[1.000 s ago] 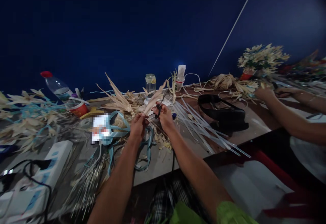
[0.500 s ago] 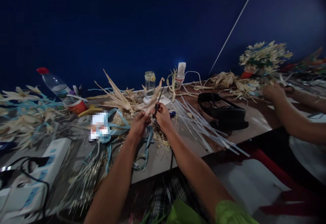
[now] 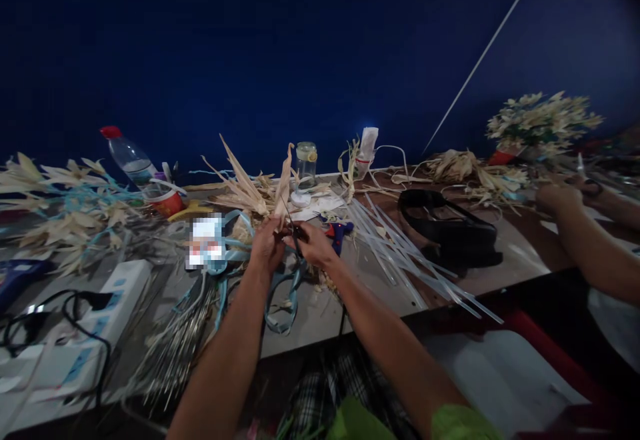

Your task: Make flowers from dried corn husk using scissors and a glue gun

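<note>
My left hand [image 3: 267,243] is closed on the base of a dried corn husk [image 3: 283,183], whose pale tip points up. Close against it, my right hand [image 3: 314,243] grips a pair of dark scissors [image 3: 295,232], with the blades angled up beside the husk. Whether the blades touch the husk I cannot tell. More dried husks [image 3: 245,190] lie just behind my left hand. Light blue ribbon [image 3: 280,320] hangs in loops below my hands. A blue and red glue gun [image 3: 340,230] lies right of my right hand.
Clear glue sticks [image 3: 395,253] and a black strapped case [image 3: 450,233] lie to the right. A glass jar [image 3: 307,163] stands behind. At left are a power strip [image 3: 117,300], metal wires [image 3: 175,347], a bottle [image 3: 130,160] and a red cup [image 3: 167,201]. A co-worker's hands [image 3: 560,195] work at far right.
My view has turned slightly left, so the table things appear farther right. My hands are lower and to the left; the scissors have tilted, and the glue gun shows more.
</note>
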